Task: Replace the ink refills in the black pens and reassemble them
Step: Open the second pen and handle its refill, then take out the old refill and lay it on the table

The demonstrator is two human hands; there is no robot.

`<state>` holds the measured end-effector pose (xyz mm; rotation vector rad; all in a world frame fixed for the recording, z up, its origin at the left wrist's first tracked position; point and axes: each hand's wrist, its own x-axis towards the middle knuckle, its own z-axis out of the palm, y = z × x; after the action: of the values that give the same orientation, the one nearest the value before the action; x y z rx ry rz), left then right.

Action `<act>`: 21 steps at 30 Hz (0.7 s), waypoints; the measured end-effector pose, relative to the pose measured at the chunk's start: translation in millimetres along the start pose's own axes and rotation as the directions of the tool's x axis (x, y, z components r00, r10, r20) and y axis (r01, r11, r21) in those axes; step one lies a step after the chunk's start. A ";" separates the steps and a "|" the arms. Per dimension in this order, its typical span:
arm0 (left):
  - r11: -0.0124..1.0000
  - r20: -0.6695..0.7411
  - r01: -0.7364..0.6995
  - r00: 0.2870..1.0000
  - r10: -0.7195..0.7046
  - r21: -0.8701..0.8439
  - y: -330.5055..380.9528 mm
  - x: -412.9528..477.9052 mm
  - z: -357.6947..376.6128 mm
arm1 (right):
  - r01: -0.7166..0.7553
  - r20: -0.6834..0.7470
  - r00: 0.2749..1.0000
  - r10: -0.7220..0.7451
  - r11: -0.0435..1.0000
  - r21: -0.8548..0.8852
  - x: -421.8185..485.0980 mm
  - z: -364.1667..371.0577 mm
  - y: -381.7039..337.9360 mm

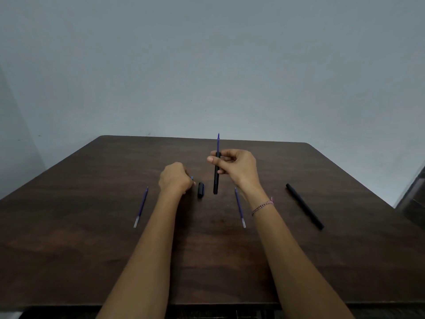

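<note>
My right hand (234, 165) grips a black pen barrel (216, 180) upright above the table, and a blue refill (218, 142) sticks out of its top. My left hand (176, 178) rests curled on the table, and a small blue tip shows at its fingers; what it holds is mostly hidden. A black pen cap (200, 190) lies just right of that hand. Two loose blue refills lie on the table, one at the left (141, 207) and one by my right wrist (240, 208). A second whole black pen (304, 206) lies at the right.
The dark brown wooden table (92, 249) fills the lower view, with its near edge at the bottom and a plain grey wall behind. A dark object shows at the far right edge (414, 194).
</note>
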<state>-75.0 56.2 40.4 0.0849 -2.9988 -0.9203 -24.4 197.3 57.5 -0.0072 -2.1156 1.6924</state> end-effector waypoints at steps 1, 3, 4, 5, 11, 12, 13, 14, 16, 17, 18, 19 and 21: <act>1.000 0.021 0.009 1.000 -0.009 -0.012 0.1 0.0 -0.6 | 0.017 -0.014 1.000 -0.017 1.000 0.006 0.1 0.1 0.0; 0.999 0.061 0.022 0.998 -0.021 -0.027 0.8 -0.9 -1.7 | 0.042 -0.037 0.998 -0.042 0.999 0.008 0.8 0.3 0.3; 0.999 0.078 0.026 0.997 -0.024 -0.029 0.9 -1.8 -2.2 | 0.051 -0.043 0.998 -0.051 0.999 0.008 1.0 0.5 0.5; 0.999 0.091 0.027 0.996 -0.024 -0.030 1.1 -2.3 -2.6 | 0.058 -0.046 0.997 -0.058 0.998 0.008 1.2 0.6 0.8; 0.999 0.120 0.023 0.993 -0.018 -0.041 0.3 -3.0 -5.3 | 0.072 -0.055 0.996 -0.071 0.997 0.014 1.8 -0.3 1.7; 0.998 0.125 0.029 0.992 -0.022 -0.053 0.4 -2.9 -5.4 | 0.069 -0.055 0.996 -0.068 0.998 0.016 1.6 -0.5 1.6; 0.997 0.132 0.037 0.991 -0.029 -0.065 0.8 -2.7 -5.6 | 0.065 -0.053 0.997 -0.064 0.998 0.017 1.4 -0.8 1.4; 0.996 0.142 0.044 0.989 -0.033 -0.075 1.1 -2.8 -5.5 | 0.062 -0.050 0.997 -0.061 0.998 0.016 1.1 -0.8 1.3; 0.996 0.152 0.048 0.988 -0.036 -0.078 0.8 -2.2 -4.9 | 0.061 -0.047 0.997 -0.061 0.998 0.013 0.8 -0.8 1.1; 0.996 0.148 0.046 0.988 -0.035 -0.070 0.7 -2.2 -4.7 | 0.062 -0.047 0.997 -0.061 0.998 0.013 0.7 -0.8 1.0; 0.998 0.135 0.041 0.990 -0.033 -0.052 0.2 -2.8 -4.9 | 0.062 -0.048 0.997 -0.061 0.998 0.015 0.7 -0.9 0.8; 0.999 0.112 0.034 0.993 -0.031 -0.023 0.0 -3.6 -5.4 | 0.061 -0.049 0.997 -0.060 0.998 0.016 0.8 -1.0 0.7; 0.998 0.025 0.019 0.999 -0.020 0.053 -0.1 -6.1 -6.9 | 0.055 -0.047 0.997 -0.055 0.998 0.012 0.7 -1.0 0.4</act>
<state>-68.8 52.6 46.1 0.1036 -3.0510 -0.8506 -24.7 198.5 57.5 0.0152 -2.0511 1.6588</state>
